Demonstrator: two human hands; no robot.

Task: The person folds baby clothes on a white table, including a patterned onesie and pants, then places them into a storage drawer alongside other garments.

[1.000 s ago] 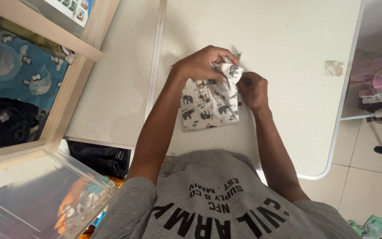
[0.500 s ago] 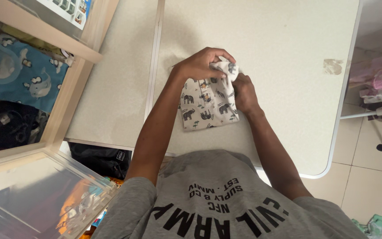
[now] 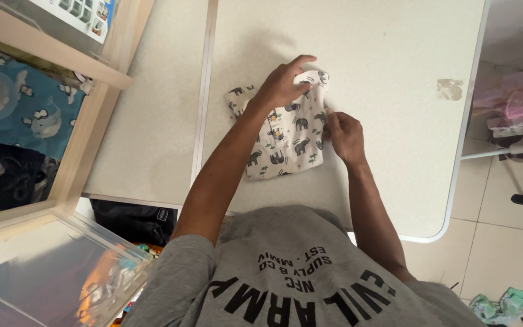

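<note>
Small white garment [image 3: 286, 136] printed with dark elephants, lying flat near the middle of the pale table [image 3: 388, 54], just ahead of the grey-shirted body. Left hand [image 3: 282, 85] resting on the garment's far end, fingers stretched out rather than curled, fingertips pressing the top corner down; no real pinch visible. Right hand [image 3: 343, 134] at the garment's right edge, fingers bent and closed on the cloth there, though exactly how much fabric sits between them hard to tell. Compared with half a second ago: the bunched top no longer gathered between both hands, now spread out flatter and reaching further up the table, with a sleeve-like flap newly showing to the left of the left wrist. Judged from that, an opening and smoothing of the piece rather than a tightening of the bundle. Off to the left, a wooden frame [image 3: 101, 103] with a blue printed cloth [image 3: 28, 112] behind it; below, a clear plastic bin [image 3: 49, 266].
</note>
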